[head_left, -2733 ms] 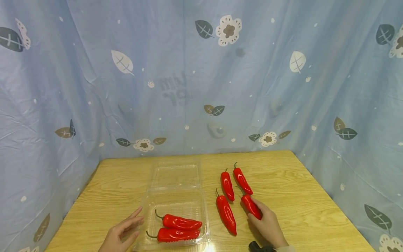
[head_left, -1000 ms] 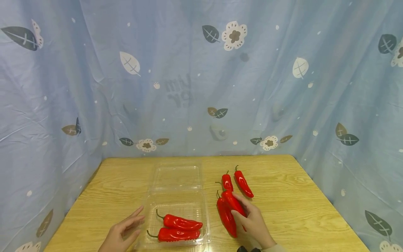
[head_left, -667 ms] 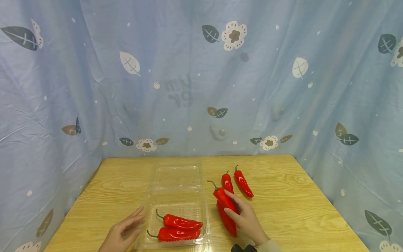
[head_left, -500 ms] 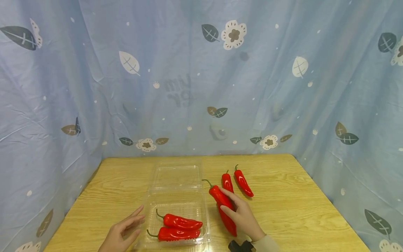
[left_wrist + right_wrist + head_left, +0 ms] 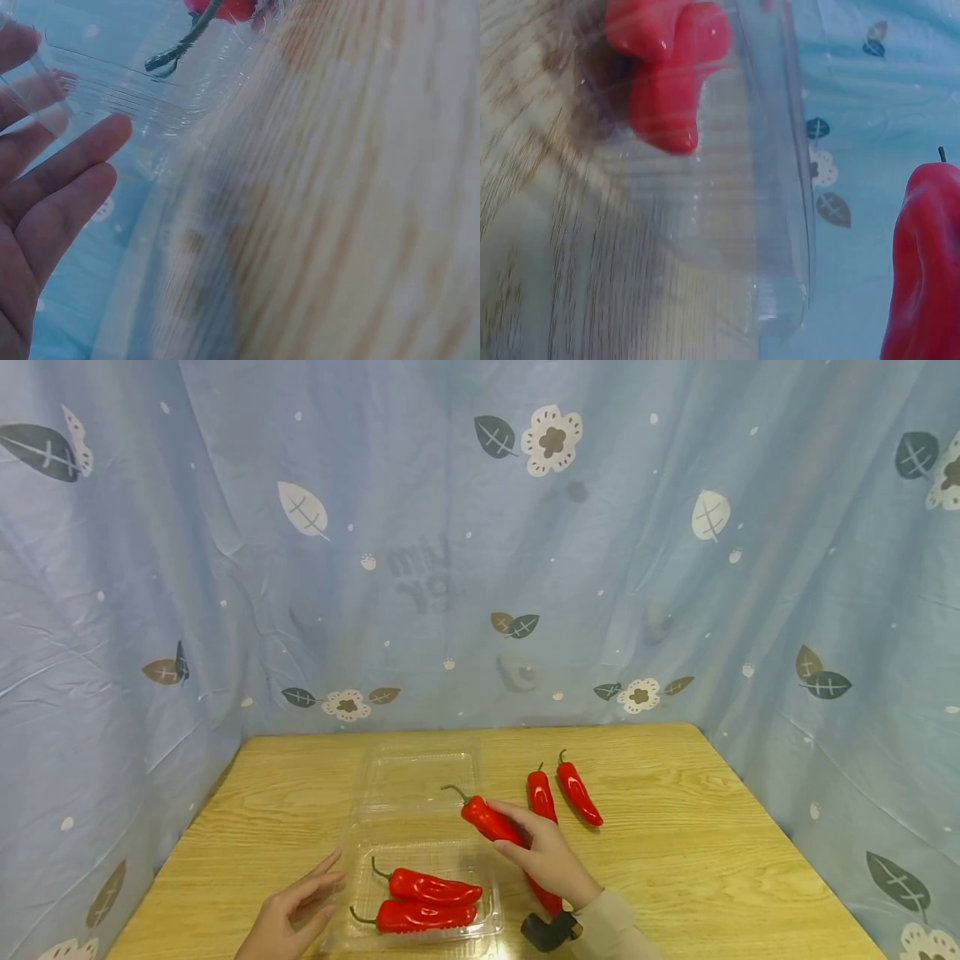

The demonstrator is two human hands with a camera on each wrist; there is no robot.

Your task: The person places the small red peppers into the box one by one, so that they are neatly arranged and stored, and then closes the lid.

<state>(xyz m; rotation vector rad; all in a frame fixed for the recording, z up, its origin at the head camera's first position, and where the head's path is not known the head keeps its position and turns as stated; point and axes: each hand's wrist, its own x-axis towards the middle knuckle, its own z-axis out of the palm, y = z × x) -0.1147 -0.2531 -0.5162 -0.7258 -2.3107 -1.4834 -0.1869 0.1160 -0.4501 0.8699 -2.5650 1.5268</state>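
Note:
My right hand [image 5: 536, 852] grips a red chili pepper [image 5: 483, 820], its green stem pointing away to the left, above the right edge of an open clear plastic box [image 5: 491, 914]. That pepper [image 5: 930, 262] also shows at the right of the right wrist view, where no fingers appear. Two more red peppers, an upper one [image 5: 431, 887] and a lower one [image 5: 423, 917], lie side by side in the box. My left hand [image 5: 288, 914] stays at the box's left side with relaxed fingers; in the left wrist view some fingers [image 5: 82, 154] are close to the clear wall, contact uncertain.
Right of the box, one pepper [image 5: 546, 897] lies partly hidden under my right hand. Farther back are two others, a nearer one [image 5: 540, 793] and a farther one [image 5: 579, 793]. The box's lid [image 5: 423, 777] lies folded back on the wooden table [image 5: 697, 860]. A blue curtain [image 5: 420, 485] encloses it.
My right hand has taken a pepper from the table's right group and carried it left, past the other peppers, to the box's right edge. My left hand has stayed in place.

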